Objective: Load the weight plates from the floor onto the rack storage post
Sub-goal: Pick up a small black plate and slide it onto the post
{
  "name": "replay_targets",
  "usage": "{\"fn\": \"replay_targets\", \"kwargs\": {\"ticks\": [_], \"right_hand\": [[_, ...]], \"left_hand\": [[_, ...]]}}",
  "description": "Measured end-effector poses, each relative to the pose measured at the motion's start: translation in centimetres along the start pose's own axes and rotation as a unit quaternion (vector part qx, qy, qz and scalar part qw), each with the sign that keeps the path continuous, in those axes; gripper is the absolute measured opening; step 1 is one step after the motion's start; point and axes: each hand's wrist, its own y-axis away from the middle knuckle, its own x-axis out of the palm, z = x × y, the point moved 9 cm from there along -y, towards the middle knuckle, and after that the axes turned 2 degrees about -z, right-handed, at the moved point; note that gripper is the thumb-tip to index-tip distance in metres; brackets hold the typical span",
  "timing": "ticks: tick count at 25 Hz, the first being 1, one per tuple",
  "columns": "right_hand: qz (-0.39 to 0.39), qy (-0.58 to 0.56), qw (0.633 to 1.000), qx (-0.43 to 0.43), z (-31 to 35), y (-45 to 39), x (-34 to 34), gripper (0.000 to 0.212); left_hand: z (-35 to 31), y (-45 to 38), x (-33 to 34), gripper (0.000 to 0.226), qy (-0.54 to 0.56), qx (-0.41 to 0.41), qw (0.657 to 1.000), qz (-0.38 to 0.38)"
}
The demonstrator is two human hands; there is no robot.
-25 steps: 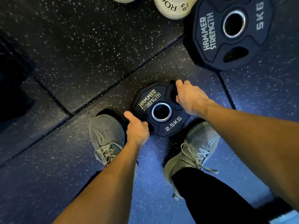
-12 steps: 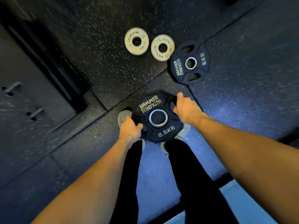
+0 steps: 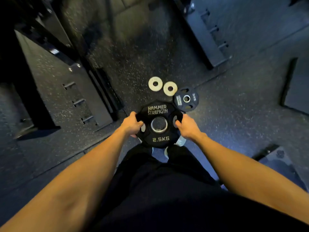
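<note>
Both hands are clamped on the black 2.5KG plate (image 3: 158, 124): left hand (image 3: 132, 125) wraps its rim at 9 o'clock, right hand (image 3: 188, 127) hooks a grip slot at 3 o'clock. The plate is held up off the floor above the feet, face toward the camera, lettering upright, steel-ringed centre hole looking straight up at me. It's a rubbery, many-sided disc. At 1 o'clock beyond it, a black 5KG plate (image 3: 186, 99) lies flat on the speckled rubber floor (image 3: 234, 106), and two small white plates (image 3: 155, 83) (image 3: 170, 88) lie at 12 o'clock.
</note>
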Motion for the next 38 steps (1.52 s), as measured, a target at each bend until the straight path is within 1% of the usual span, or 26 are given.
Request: {"fn": "replay_targets", "kwargs": {"ticks": [1,3,7,10,13,14,16,19,21,23,26,27,29,30,32,35,38], "right_hand": [[-0.01,-0.005,1.0,-0.019,1.1,1.1,-0.5,0.031],[-0.015,0.006,0.998,-0.057,3.1,2.5,-1.0,0.032],[0.011,0.089,0.983,-0.161,7.3,3.4,-0.9,0.036],[0.049,0.161,0.959,-0.227,10.5,4.5,0.6,0.034],[0.095,0.238,0.922,-0.29,14.2,6.2,3.8,0.035],[0.107,0.264,0.908,-0.308,15.3,7.1,5.3,0.036],[0.12,0.29,0.89,-0.33,17.3,8.9,8.0,0.038],[0.162,0.321,0.855,-0.373,20.5,12.5,14.2,0.041],[0.178,0.349,0.826,-0.404,22.6,14.8,18.9,0.042],[0.19,0.383,0.796,-0.428,24.5,17.0,23.9,0.042],[0.193,0.404,0.779,-0.44,27.6,19.8,31.2,0.04],[0.197,0.408,0.777,-0.436,28.3,20.5,32.6,0.04],[0.205,0.413,0.775,-0.432,31.5,23.5,39.0,0.04],[0.211,0.415,0.773,-0.43,31.8,23.9,39.4,0.04],[0.216,0.42,0.766,-0.436,34.2,25.8,42.0,0.041],[0.192,0.43,0.762,-0.445,39.3,27.5,45.6,0.043],[0.154,0.441,0.764,-0.445,45.1,27.2,48.5,0.043]], "left_hand": [[0.3,1.5,-0.8,0.042,0.005,0.006,1.0,-0.017],[1.9,3.9,-1.5,0.042,0.049,-0.006,0.998,-0.05],[5.8,7.8,-1.1,0.047,0.172,-0.041,0.979,-0.104],[9.5,11.3,-0.1,0.048,0.263,-0.081,0.947,-0.167],[14.1,14.8,1.3,0.051,0.32,-0.129,0.907,-0.243],[15.8,15.9,1.9,0.049,0.341,-0.148,0.891,-0.262],[18.9,17.9,2.9,0.039,0.388,-0.176,0.856,-0.292],[24.7,21.5,4.1,0.027,0.429,-0.221,0.805,-0.346],[29.1,23.3,4.4,0.028,0.426,-0.248,0.783,-0.378],[33.6,24.9,4.2,0.029,0.449,-0.266,0.757,-0.393],[40.7,26.8,2.2,0.03,0.48,-0.268,0.729,-0.409],[42.2,27.2,1.5,0.032,0.484,-0.266,0.725,-0.412],[49.6,28.8,-1.3,0.034,0.477,-0.279,0.723,-0.414],[50.0,29.0,-1.9,0.035,0.472,-0.277,0.727,-0.414],[53.4,30.0,-4.2,0.037,0.472,-0.284,0.722,-0.419],[58.3,29.8,-8.6,0.041,0.482,-0.286,0.716,-0.417],[61.8,28.3,-14.5,0.041,0.479,-0.265,0.728,-0.414]]}}
